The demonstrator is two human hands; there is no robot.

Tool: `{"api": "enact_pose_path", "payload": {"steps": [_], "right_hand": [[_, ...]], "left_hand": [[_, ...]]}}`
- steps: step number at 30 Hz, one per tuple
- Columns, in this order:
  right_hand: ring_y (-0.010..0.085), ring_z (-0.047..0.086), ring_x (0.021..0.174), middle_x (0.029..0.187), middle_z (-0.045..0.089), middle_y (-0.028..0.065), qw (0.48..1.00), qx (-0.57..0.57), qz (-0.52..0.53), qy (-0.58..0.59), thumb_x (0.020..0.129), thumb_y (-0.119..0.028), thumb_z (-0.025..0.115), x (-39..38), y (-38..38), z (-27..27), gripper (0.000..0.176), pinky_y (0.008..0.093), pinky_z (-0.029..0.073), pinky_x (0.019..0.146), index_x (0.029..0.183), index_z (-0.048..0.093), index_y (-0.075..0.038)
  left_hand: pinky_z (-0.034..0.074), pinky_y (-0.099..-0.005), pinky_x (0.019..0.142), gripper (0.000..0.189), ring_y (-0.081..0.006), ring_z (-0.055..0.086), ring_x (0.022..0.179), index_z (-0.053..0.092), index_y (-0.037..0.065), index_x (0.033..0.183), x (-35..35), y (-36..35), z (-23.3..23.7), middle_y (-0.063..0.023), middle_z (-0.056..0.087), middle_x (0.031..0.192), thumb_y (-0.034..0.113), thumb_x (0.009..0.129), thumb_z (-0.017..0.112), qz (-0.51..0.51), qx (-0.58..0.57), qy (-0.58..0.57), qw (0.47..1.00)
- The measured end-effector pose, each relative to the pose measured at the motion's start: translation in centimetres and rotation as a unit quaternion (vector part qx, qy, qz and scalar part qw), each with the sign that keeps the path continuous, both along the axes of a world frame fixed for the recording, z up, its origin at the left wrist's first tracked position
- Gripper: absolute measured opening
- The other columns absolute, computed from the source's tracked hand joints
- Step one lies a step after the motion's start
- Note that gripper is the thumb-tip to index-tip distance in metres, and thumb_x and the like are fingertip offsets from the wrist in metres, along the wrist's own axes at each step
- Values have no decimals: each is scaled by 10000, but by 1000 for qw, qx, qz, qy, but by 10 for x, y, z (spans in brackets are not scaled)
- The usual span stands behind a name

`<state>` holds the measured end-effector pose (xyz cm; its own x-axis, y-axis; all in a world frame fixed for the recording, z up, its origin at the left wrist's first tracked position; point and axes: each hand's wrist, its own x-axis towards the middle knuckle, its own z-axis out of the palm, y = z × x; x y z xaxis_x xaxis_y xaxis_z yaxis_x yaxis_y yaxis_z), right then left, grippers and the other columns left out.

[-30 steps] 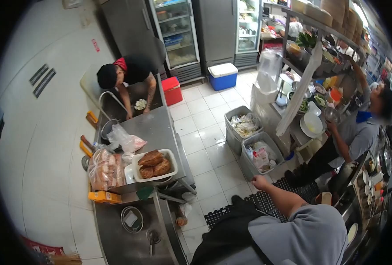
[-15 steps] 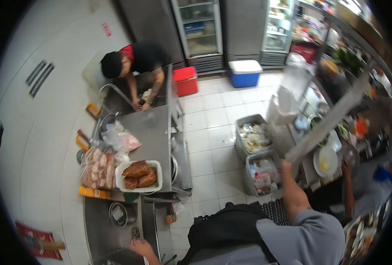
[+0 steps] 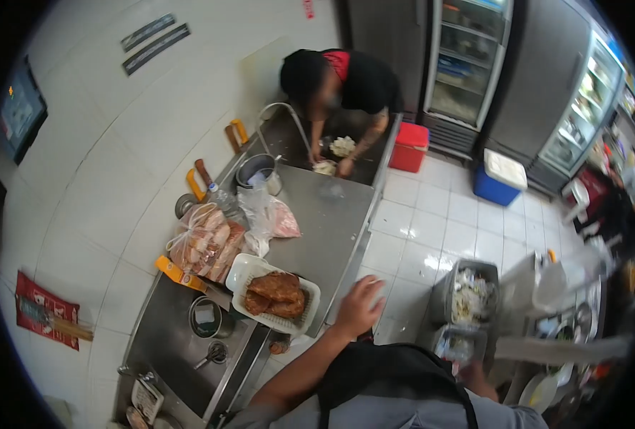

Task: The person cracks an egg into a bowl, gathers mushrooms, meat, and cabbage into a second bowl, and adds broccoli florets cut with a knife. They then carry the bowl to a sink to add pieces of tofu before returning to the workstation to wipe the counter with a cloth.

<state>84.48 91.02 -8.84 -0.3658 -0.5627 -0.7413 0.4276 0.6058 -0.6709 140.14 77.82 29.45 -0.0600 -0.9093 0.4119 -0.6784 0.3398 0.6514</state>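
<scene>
My left hand (image 3: pixel 361 304) is raised past the counter's edge with its fingers apart and nothing held. Closest to it is a white basket (image 3: pixel 314 304) with browned pieces of meat (image 3: pixel 274 292), on the steel counter (image 3: pixel 324 214). My right hand (image 3: pixel 477 377), partly hidden and smeared, is low on the right, beside a grey bin (image 3: pixel 442 332) of waste. The near end of a long pale bar (image 3: pixel 560 350) lies just above that hand; I cannot tell whether the hand grips it.
Bagged meat (image 3: pixel 203 239) and a pink-filled plastic bag (image 3: pixel 284 218) lie behind the basket. A sink at lower left holds a metal pot (image 3: pixel 209 317). Across the counter, a person (image 3: pixel 360 79) handles pale food under a faucet. Red (image 3: pixel 408 147) and blue (image 3: pixel 499 177) coolers stand on the floor.
The view has swung, so the counter now sits further right. My left hand has come up from the sink to beside the counter. My right arm has dropped lower in view.
</scene>
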Motion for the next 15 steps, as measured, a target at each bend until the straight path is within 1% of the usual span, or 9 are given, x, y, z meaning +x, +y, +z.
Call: {"api": "enact_pose_path", "payload": {"steps": [2, 3, 4, 7, 10, 11, 12, 14, 15], "right_hand": [[278, 634, 806, 937, 635, 138, 927, 50, 368, -59, 915, -218, 581, 2, -4, -31, 318, 444, 504, 665, 1168, 614, -29], [265, 630, 777, 918, 628, 129, 842, 141, 496, 157, 921, -201, 573, 10, -25, -51, 304, 430, 492, 629, 1174, 608, -35], [254, 622, 734, 876, 624, 119, 880, 153, 430, 132, 916, -191, 581, 27, -55, -32, 288, 414, 477, 595, 1154, 614, -32], [209, 589, 600, 766, 621, 88, 944, 186, 255, 101, 891, -140, 604, 75, -117, 41, 183, 363, 414, 479, 1015, 656, -15], [187, 591, 594, 723, 614, 64, 879, 92, 430, 184, 889, -146, 603, 110, -193, 110, 192, 342, 432, 489, 1029, 655, -25], [223, 625, 609, 721, 631, 86, 839, 66, 464, 275, 871, -156, 606, 119, -217, 109, 200, 364, 468, 522, 1005, 659, -18], [251, 637, 630, 722, 639, 104, 780, -5, 523, 342, 859, -168, 615, 123, -247, 94, 216, 381, 482, 550, 998, 659, -9], [308, 663, 670, 723, 656, 139, 625, -147, 620, 451, 836, -191, 634, 97, -301, 18, 251, 416, 511, 606, 984, 659, 10], [340, 667, 755, 799, 674, 168, 700, -98, 597, 379, 829, -205, 637, 127, -335, 47, 273, 434, 519, 677, 993, 662, 12]], "left_hand": [[455, -429, 972, 385, -363, 556, 1132, 604, 57, 1206, -9, -45, -7, -166, 573, 1239, 199, 855, 673, -56, 44, -32, 997], [457, -428, 970, 385, -362, 556, 1133, 606, 58, 1203, -7, -67, -6, -162, 576, 1239, 215, 857, 672, -80, 53, -65, 993], [459, -428, 967, 386, -361, 556, 1134, 608, 60, 1200, -1, -87, -1, -158, 579, 1239, 231, 859, 671, -103, 64, -97, 988], [460, -429, 960, 381, -357, 559, 1126, 612, 57, 1182, 39, -125, 24, -150, 603, 1201, 228, 849, 685, 19, 40, -39, 998], [465, -442, 946, 332, -364, 580, 1090, 618, 31, 1149, 119, -161, 25, -176, 629, 1160, 177, 853, 659, 244, 41, -43, 968], [470, -440, 938, 312, -365, 587, 1079, 623, 26, 1137, 153, -173, 21, -179, 633, 1155, 159, 856, 648, 325, 65, -59, 942], [493, -457, 871, 267, -380, 617, 994, 634, 36, 1107, 192, -186, 1, -193, 654, 1077, 137, 864, 587, 402, 26, -24, 915], [502, -452, 824, 224, -390, 634, 954, 662, 43, 1029, 264, -204, -14, -215, 672, 994, 79, 841, 545, 475, 122, -41, 870], [502, -451, 817, 218, -394, 639, 942, 669, 45, 1002, 295, -210, -36, -223, 677, 967, 69, 831, 537, 493, 169, -27, 853]]}}
